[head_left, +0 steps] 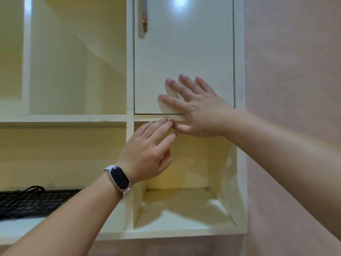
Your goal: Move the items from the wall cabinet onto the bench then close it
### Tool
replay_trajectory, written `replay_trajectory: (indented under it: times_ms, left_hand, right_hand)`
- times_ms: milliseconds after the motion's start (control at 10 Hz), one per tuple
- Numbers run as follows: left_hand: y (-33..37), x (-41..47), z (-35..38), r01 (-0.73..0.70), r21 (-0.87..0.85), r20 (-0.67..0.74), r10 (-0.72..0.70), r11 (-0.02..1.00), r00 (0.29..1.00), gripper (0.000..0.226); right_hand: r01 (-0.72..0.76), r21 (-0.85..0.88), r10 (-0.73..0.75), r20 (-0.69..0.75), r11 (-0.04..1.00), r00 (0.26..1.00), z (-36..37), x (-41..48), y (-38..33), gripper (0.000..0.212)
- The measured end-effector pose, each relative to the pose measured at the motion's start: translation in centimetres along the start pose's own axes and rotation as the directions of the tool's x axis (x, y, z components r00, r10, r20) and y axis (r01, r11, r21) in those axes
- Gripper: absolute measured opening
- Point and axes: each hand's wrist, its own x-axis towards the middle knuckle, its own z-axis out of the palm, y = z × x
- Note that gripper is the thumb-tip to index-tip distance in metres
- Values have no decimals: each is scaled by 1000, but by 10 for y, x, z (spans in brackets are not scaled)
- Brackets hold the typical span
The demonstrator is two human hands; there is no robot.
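The cream wall cabinet door (184,56) fills the upper middle and lies flush with its frame, its metal handle (144,17) at the top left. My right hand (195,109) lies flat against the door's lower part with fingers spread and straight. My left hand (149,150), a dark band on its wrist, reaches up with straight fingers whose tips touch the shelf edge (147,118) just under the door, beside my right thumb. Neither hand holds anything. The cabinet's inside is hidden behind the door.
An open cubby (184,206) sits below the door. A black keyboard (33,202) with a cable lies on the lower left shelf. Open shelf bays stand at the left. A pink wall (295,89) borders the right side.
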Motion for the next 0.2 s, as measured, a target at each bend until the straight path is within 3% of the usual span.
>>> replay_trajectory:
  times_ms: [200]
  left_hand:
    - [20,-11,-16,96,-47,120,-90,994,989,50]
  right_hand:
    - [-104,126,105,-3,987,994,7,-63,-5,70]
